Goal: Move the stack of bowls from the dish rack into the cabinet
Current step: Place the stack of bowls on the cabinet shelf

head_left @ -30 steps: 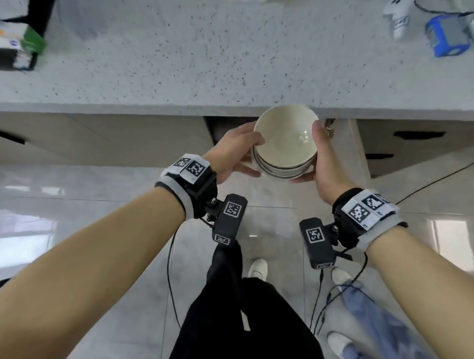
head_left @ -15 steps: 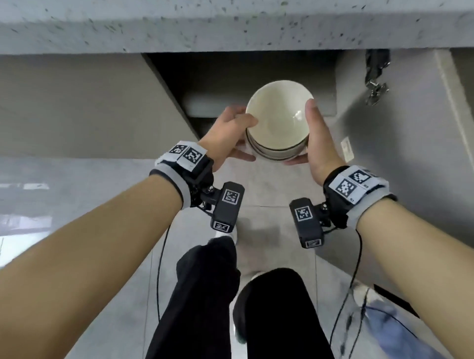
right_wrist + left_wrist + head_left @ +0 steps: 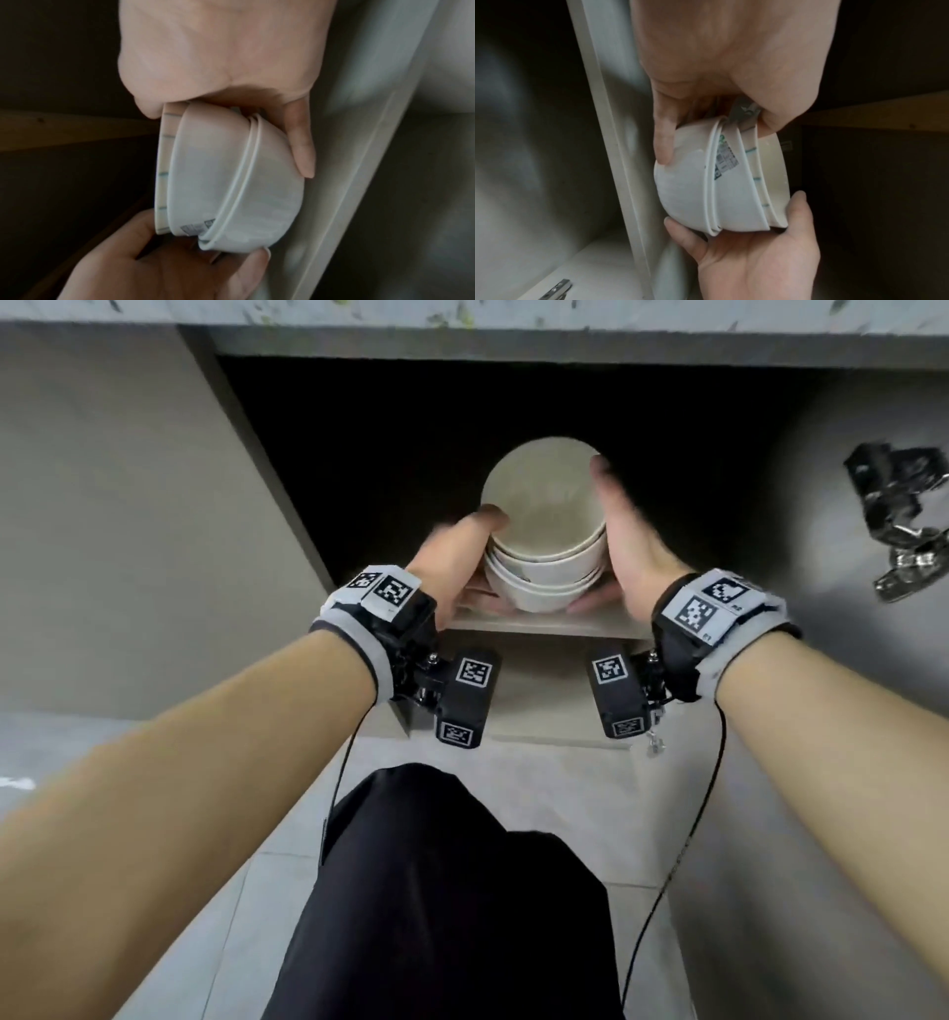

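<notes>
A stack of white bowls (image 3: 544,541) is held between both my hands at the mouth of the dark open cabinet (image 3: 411,428), just above the front edge of its pale shelf (image 3: 544,626). My left hand (image 3: 470,557) grips the left side, thumb on the top rim and fingers under the base. My right hand (image 3: 611,536) grips the right side the same way. The left wrist view shows the bowls (image 3: 731,182) nested, with a label on the middle one and blue ticks on the top one. The right wrist view shows the stack (image 3: 218,178) close to the shelf. Whether it touches the shelf I cannot tell.
The countertop edge (image 3: 462,315) overhangs the opening. A closed cabinet front (image 3: 128,531) stands to the left. The open door with a metal hinge (image 3: 904,521) stands to the right. My black-trousered legs (image 3: 436,891) and the tiled floor (image 3: 565,788) are below.
Both hands have carried the stack down from counter height and forward into the cabinet opening. My view has dropped with them, and the countertop now shows only as an edge.
</notes>
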A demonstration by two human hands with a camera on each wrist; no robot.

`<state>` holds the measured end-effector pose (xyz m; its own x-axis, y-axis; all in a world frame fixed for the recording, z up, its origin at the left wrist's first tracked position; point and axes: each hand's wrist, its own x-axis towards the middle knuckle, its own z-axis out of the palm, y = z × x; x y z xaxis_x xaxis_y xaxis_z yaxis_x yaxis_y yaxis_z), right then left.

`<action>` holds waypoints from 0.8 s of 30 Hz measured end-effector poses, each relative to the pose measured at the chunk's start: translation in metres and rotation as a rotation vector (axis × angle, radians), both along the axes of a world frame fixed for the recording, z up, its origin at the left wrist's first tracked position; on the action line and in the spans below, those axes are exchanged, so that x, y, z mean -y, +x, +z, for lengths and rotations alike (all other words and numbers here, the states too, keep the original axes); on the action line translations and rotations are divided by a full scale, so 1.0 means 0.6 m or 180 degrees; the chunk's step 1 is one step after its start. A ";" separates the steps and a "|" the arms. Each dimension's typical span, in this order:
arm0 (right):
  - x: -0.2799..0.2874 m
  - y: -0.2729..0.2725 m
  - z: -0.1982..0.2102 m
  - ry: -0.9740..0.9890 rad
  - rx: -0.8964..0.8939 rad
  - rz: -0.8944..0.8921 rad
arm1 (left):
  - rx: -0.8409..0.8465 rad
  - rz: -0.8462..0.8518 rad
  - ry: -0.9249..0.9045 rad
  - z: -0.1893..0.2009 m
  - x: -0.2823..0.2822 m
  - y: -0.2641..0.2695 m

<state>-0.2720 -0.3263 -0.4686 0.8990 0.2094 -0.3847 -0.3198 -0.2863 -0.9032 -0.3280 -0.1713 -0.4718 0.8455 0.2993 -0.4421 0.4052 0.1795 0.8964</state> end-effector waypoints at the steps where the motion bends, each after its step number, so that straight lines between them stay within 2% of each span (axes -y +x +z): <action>1: -0.004 0.007 -0.007 -0.0021 0.0051 0.0055 | 0.0029 -0.0005 0.0017 -0.009 -0.003 0.005; 8: -0.007 0.033 -0.034 -0.0176 0.0265 0.0134 | 0.0194 -0.0116 -0.0052 -0.053 -0.010 0.034; 17: -0.020 0.051 -0.017 -0.0469 0.0363 0.0100 | 0.0295 -0.0174 -0.0139 -0.054 -0.009 0.042; 19: -0.018 0.048 -0.015 -0.0493 0.0398 0.0083 | 0.0348 -0.0136 0.0023 -0.056 -0.012 0.042; 21: -0.009 0.044 -0.017 -0.0617 0.0551 0.0078 | 0.0479 -0.0014 0.0483 -0.057 -0.018 0.039; 22: -0.003 0.044 -0.018 -0.0727 0.0717 0.0147 | 0.0576 0.0047 0.0689 -0.059 -0.023 0.040; 24: 0.008 0.042 -0.020 -0.0935 0.1164 0.0407 | 0.0764 -0.0004 0.0750 -0.064 -0.037 0.042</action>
